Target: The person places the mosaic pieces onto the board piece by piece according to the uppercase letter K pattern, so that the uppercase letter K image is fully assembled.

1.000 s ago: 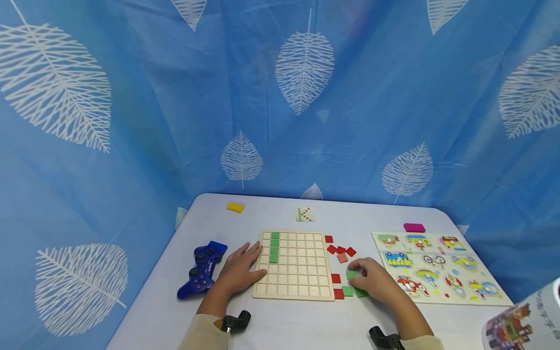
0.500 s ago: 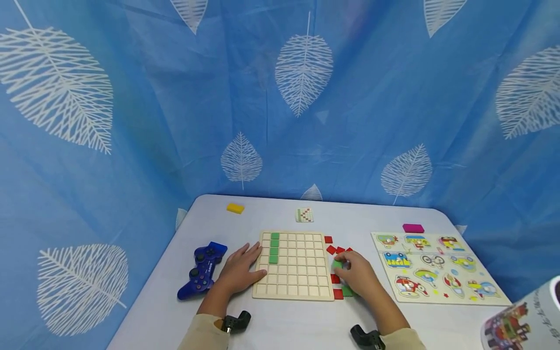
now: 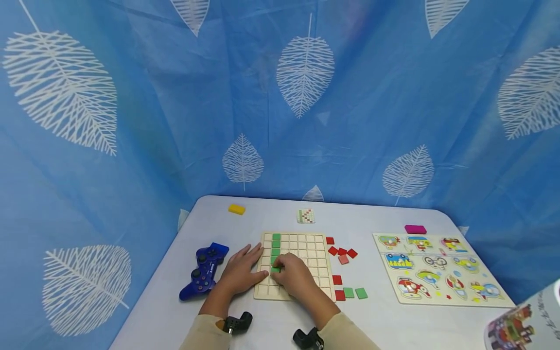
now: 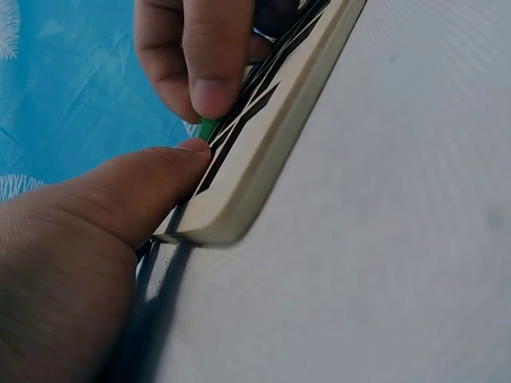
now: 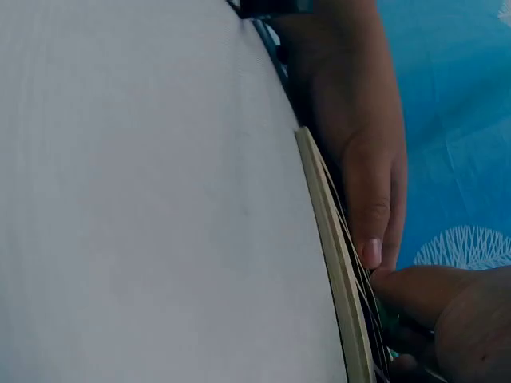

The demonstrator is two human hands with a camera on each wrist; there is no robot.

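A wooden grid board lies on the white table with a column of green square tiles in its second column from the left. My left hand rests along the board's left edge, fingers extended and thumb on the rim. Over the left part of the grid, my right hand pinches another green tile just below that column, low at the grid. Whether this tile sits fully in its cell cannot be made out. In the right wrist view, the right fingers are close beside the left thumb.
Several red tiles and two loose green tiles lie right of the board. A pattern card and yellow block are behind; a blue game controller is left. A vehicle puzzle, magenta block and printed cup are right.
My right hand picked up a green tile from the pile at the right and carried it left across the board to the green column. The left hand stayed in place.
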